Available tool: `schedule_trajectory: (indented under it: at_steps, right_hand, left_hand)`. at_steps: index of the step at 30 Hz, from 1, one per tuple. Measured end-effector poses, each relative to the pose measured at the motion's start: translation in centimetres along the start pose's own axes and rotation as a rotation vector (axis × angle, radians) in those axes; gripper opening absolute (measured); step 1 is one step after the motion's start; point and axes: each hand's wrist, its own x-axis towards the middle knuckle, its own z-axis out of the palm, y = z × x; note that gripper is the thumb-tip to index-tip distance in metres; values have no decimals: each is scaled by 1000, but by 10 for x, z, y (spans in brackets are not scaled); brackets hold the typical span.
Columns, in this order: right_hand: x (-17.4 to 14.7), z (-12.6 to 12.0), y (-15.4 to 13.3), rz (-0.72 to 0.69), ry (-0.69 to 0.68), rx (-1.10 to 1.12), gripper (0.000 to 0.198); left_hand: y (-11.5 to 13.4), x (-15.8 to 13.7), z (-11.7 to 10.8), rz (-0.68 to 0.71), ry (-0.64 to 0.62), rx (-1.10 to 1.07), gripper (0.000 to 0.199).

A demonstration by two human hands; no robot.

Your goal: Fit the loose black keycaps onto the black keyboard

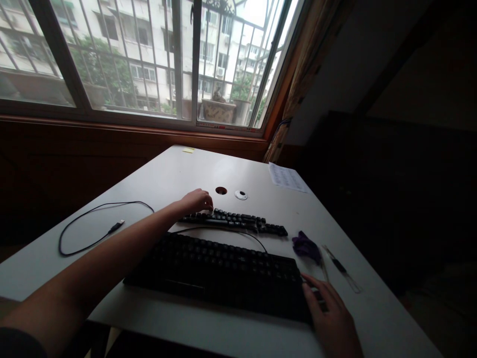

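A black keyboard (231, 278) lies near the front of the white desk, its key rows in place. Behind it, loose black keycaps (238, 219) stand in rows. My left hand (197, 200) reaches over the keyboard's left end to these rows, fingers curled down in a pinch at a keycap, which they mostly hide. At the keyboard's right edge, my right hand (330, 308) is closed, thumb below and fingers above, around a small dark thing I cannot make out. The keyboard's thin cable (223, 228) runs between board and keycaps.
On the left lies a looped cable with a USB plug (116, 226). To the right are a purple cloth (306, 246) and a dark-handled wire tool (340, 266). Farther back are a desk hole (221, 190), its white cover (241, 195), a printed sheet (286, 177) and a yellow note (188, 150).
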Motion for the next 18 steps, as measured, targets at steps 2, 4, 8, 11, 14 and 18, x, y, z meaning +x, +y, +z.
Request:
schedule_trajectory:
  at_steps: [2, 4, 8, 11, 14, 18]
  right_hand:
    - [0, 0, 0, -1, 2, 1, 42]
    - [1, 0, 0, -3, 3, 0, 42]
    - [1, 1, 2, 7, 4, -3, 42]
    - [2, 2, 2, 2, 2, -3, 42]
    - [2, 2, 0, 2, 5, -1, 42]
    - [2, 0, -5, -2, 15, 8, 42]
  left_hand:
    - [-2, 0, 1, -14, 6, 7, 12]
    - [-5, -2, 1, -26, 13, 16, 12]
    - [-9, -6, 1, -58, 29, 40, 14]
    - [-11, -11, -1, -76, 29, 53, 13]
    - [-13, -15, -5, -84, 37, 57, 13]
    - [-13, -22, -11, -84, 72, 52, 17]
